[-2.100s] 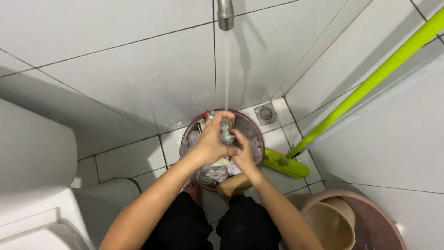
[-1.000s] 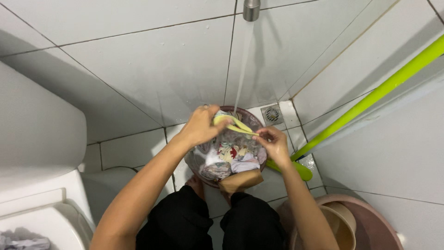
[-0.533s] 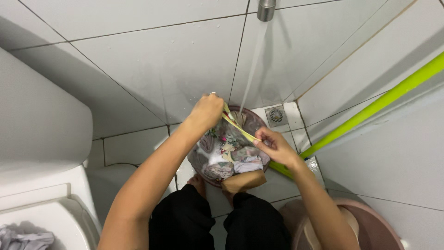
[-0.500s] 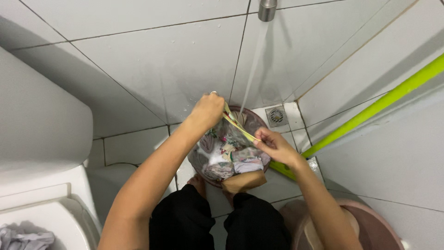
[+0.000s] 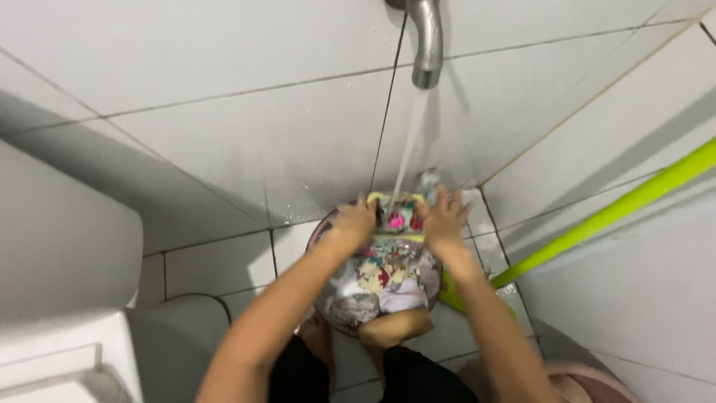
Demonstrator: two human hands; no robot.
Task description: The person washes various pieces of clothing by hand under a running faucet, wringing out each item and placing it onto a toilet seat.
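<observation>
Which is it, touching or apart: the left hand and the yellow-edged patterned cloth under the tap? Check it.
Touching. The head view shows the left hand gripping the yellow-edged patterned cloth, fingers closed over its edge above the round basin.

Both bare forearms reach forward and converge from the lower edge of the head view. The left hand (image 5: 354, 222) and right hand (image 5: 441, 218) are level with each other and close together, fingers curled in a closed grip, knuckles up, wrists nearly straight.

Basin (image 5: 328, 298) on floor under tap (image 5: 425, 41), clothes (image 5: 384, 280) inside, toilet (image 5: 67, 298) left, mop handle (image 5: 611, 213) right
</observation>
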